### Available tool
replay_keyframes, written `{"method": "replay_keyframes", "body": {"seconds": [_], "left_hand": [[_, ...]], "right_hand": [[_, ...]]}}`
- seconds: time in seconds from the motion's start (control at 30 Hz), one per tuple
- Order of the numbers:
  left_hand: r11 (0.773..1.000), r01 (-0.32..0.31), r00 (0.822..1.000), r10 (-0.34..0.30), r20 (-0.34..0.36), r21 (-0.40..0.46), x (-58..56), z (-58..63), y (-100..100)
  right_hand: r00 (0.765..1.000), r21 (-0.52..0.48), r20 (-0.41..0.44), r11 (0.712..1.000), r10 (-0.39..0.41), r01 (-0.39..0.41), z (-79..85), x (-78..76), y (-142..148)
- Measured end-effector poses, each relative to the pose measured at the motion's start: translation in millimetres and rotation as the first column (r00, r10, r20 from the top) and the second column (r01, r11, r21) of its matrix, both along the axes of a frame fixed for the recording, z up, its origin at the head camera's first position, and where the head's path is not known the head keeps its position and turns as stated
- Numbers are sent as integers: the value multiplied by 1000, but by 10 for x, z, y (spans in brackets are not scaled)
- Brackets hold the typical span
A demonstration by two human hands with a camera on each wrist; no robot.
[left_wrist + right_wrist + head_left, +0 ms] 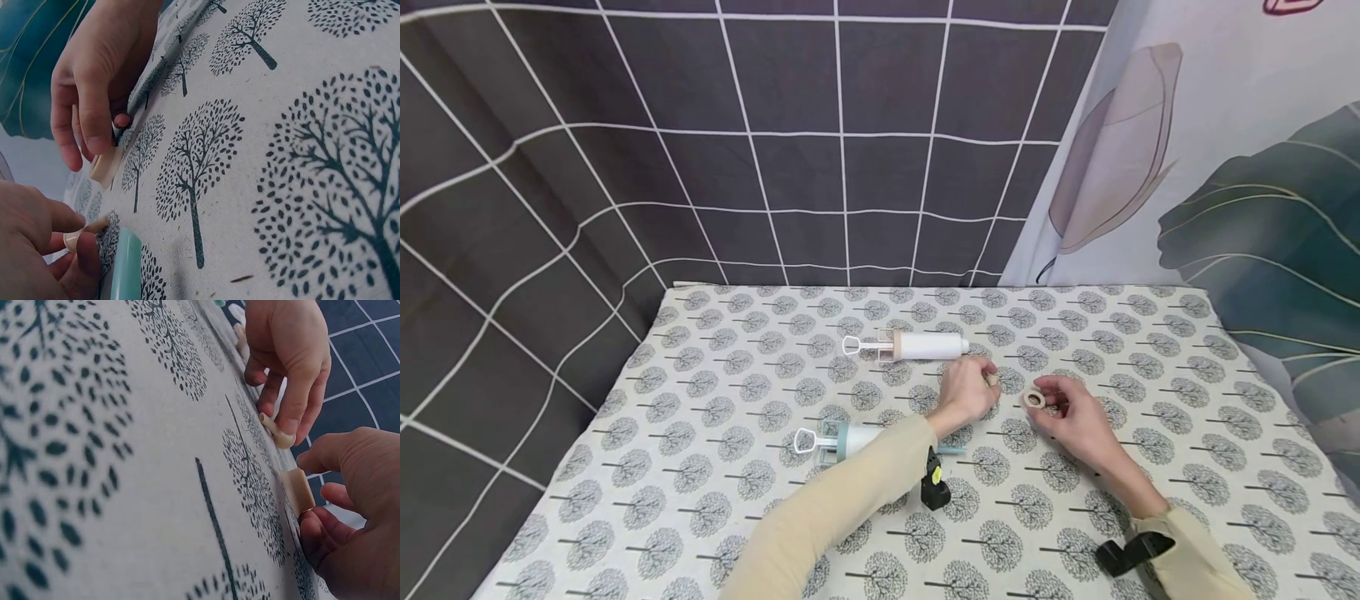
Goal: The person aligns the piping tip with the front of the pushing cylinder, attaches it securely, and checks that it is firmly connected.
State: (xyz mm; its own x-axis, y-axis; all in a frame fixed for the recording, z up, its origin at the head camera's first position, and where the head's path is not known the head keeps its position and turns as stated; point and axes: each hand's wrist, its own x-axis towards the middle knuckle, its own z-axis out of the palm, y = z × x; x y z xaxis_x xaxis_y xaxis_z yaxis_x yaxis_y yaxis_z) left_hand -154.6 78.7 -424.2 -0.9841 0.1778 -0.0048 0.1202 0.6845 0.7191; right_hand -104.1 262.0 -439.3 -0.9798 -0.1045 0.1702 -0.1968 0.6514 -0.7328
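Observation:
My left hand (967, 390) pinches a small beige nozzle-like piece (279, 432) with a short thin spout, low over the cloth. Just to its right, my right hand (1073, 418) holds a beige ring (1034, 399) between thumb and fingers; its round opening shows in the head view. A small gap separates the two pieces. Behind the left hand lies a white syringe-like tube (928, 346) with a beige collar and a white loop handle. A second such tube with a teal collar (842, 442) lies nearer, partly hidden under the left forearm; its teal tip (127, 265) sticks out.
A cloth with printed trees (715, 517) covers the table. Dark grid-patterned fabric (790, 175) hangs behind and at the left, and a leaf-patterned curtain (1247, 217) hangs at the right. Each wrist wears a black camera mount (934, 487).

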Motion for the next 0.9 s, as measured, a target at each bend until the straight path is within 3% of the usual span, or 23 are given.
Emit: {"method": "replay_keyframes", "body": {"seconds": [0.27, 0.6, 0.9], "left_hand": [[1000, 8, 1000, -8, -7, -17, -14, -15, -1], [1000, 7, 1000, -7, 23, -5, -35, -13, -16], [999, 11, 999, -13, 35, 48, -29, 23, -54]], "right_hand": [[1000, 33, 4, 999, -6, 6, -13, -18, -12], [998, 62, -61, 998, 8, -4, -18, -25, -35], [998, 89, -61, 996, 10, -4, 1, -27, -26]]}}
